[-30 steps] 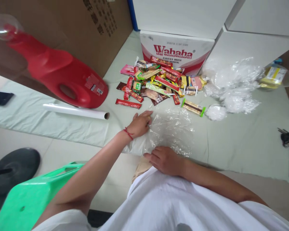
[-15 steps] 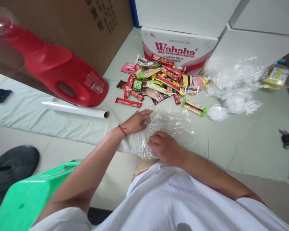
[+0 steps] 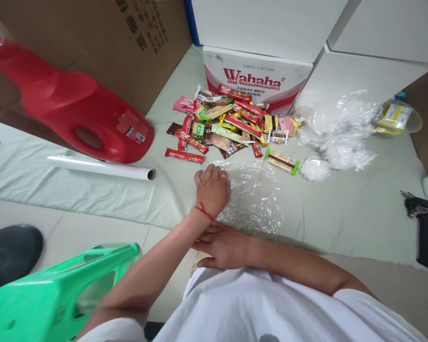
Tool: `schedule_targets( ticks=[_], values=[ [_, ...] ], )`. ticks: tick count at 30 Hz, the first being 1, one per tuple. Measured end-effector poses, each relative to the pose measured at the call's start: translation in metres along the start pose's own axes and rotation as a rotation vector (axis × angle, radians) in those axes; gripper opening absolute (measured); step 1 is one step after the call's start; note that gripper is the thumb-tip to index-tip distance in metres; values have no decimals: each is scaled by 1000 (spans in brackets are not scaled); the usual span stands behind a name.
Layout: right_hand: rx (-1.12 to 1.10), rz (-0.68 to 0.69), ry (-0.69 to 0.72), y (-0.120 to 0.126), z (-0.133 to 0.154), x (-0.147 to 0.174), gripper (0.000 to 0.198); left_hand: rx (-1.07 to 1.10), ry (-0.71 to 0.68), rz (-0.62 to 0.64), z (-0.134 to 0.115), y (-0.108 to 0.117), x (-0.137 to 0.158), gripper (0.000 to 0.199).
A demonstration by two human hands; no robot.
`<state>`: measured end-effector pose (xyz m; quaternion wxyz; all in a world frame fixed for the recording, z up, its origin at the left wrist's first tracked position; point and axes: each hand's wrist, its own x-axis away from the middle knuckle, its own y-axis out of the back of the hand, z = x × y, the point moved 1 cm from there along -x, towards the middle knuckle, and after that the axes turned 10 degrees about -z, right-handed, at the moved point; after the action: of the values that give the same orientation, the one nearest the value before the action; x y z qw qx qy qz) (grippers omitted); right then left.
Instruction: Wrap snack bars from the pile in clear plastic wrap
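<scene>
A sheet of thin clear plastic film lies crinkled at the table's front edge. My left hand, with a red string bracelet at the wrist, rests palm down on its left part, fingers bent but apart. Below and partly behind the left wrist is my right hand, flat with thumb and fingers apart; some of its fingertips are hidden. Just beyond the film sits a heap of wrapped snacks. A red-wrapped bar and a green-ended wafer pack lie at its near side.
A white film-covered roll and a large red jug are on the left. A Wahaha carton backs the heap. Crumpled clear plastic bundles and keys are on the right. Below left stands a green stool.
My left hand has turned and swung slightly right and nearer on the film. My right hand has slid left and toward my body, passing under the left wrist. The view has shifted a little.
</scene>
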<state>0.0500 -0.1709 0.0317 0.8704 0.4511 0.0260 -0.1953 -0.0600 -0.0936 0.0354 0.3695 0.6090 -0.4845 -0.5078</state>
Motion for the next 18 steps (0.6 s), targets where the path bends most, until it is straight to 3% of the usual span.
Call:
schedule_targets(
  ticks=[3, 6, 9, 14, 18],
  values=[
    [-5, -177, -211, 29, -14, 14, 34, 33, 59, -11, 2, -15, 11, 50],
    [233, -414, -538, 47, -45, 47, 42, 59, 63, 11, 9, -23, 19, 54],
    [450, -489, -713, 49, -72, 87, 54, 55, 43, -3, 18, -22, 21, 55],
    [471, -521, -765, 51, -79, 129, 56, 47, 38, -9, 29, -23, 18, 58],
    [383, -608, -767, 83, -85, 119, 46, 41, 53, -7, 30, -26, 16, 63]
  ],
)
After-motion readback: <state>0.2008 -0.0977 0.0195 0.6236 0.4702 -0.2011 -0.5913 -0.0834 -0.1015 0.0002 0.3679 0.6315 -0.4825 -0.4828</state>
